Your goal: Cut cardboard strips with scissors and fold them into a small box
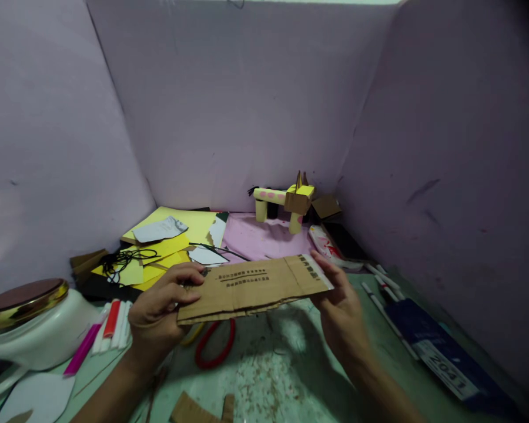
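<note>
A flat piece of brown cardboard (255, 288) with printed lettering is held up over the table, layered and a little ragged along its lower edge. My left hand (165, 299) pinches its left end, thumb and fingers pressed on the face. At the other end, my right hand (337, 296) grips the pale right edge. Under the cardboard lies a red scissor handle (216, 349), the rest of it partly hidden. Cut cardboard scraps (198, 409) rest at the near edge of view.
A yellow paper animal figure (273, 195) stands at the back. Yellow sheets (176, 218) and black cord (121, 262) lie back left. A white pot (48, 329) and marker pens (111, 320) are left. On the right lies a blue pouch (423, 329). Pale walls (247, 88) enclose the table.
</note>
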`<state>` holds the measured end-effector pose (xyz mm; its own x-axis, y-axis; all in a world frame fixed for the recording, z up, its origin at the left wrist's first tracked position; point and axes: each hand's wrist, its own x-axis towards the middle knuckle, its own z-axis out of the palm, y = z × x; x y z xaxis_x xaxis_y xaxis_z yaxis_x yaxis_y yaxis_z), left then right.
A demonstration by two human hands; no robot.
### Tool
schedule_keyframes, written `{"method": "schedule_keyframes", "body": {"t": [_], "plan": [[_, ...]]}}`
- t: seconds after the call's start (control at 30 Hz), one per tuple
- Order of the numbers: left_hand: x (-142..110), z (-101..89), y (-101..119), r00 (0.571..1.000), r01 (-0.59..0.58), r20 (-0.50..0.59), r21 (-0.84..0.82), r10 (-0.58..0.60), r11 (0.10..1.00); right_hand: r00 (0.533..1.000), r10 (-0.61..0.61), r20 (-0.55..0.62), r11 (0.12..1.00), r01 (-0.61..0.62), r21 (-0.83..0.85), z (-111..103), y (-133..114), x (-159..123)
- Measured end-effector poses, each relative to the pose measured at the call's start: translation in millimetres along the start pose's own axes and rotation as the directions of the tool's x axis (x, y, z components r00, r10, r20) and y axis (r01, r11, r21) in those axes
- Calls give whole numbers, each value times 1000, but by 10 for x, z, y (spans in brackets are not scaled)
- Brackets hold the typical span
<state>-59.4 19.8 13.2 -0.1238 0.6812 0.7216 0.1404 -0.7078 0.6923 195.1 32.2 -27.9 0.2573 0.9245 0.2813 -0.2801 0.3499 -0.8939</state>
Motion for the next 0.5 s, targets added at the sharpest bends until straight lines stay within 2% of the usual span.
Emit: {"method": "schedule_keyframes", "body": {"t": [0.03, 0.07, 0.1, 0.17, 0.2, 0.23, 0.3, 0.4, 0.47, 0.5], "plan": [[-32, 43, 12, 1000, -1, -27, 4, 1, 1000, 995, 102, -2, 990, -101, 94, 62, 4, -58], [-66, 87, 15, 999, -5, -47, 15, 6, 1000, 976, 215, 45, 960, -219, 175, 129, 3, -123], [-100, 128, 8, 998, -12, -55, 34, 14, 999, 938, 318, 138, 911, -342, 231, 196, -3, -192], [-169, 194, -33, 999, -27, -41, 67, 30, 997, 814, 469, 342, 789, -561, 252, 314, -28, -318], [-204, 215, -61, 999, -34, -26, 83, 36, 996, 774, 495, 394, 742, -613, 272, 360, -42, -366], [-239, 228, -89, 999, -50, -1, 98, 51, 994, 755, 520, 399, 707, -643, 296, 393, -51, -398], [-310, 238, -133, 985, -136, 126, 137, 119, 981, 744, 586, 321, 654, -668, 355, 423, -52, -419], [-408, 251, -137, 916, -289, 340, 189, 214, 939, 733, 655, 183, 638, -666, 388, 391, -14, -374], [-450, 268, -100, 897, -347, 357, 197, 263, 917, 772, 618, 149, 696, -625, 353, 339, 15, -325], [-459, 274, -75, 902, -356, 330, 204, 278, 912, 803, 579, 141, 740, -591, 322, 307, 26, -300]]}}
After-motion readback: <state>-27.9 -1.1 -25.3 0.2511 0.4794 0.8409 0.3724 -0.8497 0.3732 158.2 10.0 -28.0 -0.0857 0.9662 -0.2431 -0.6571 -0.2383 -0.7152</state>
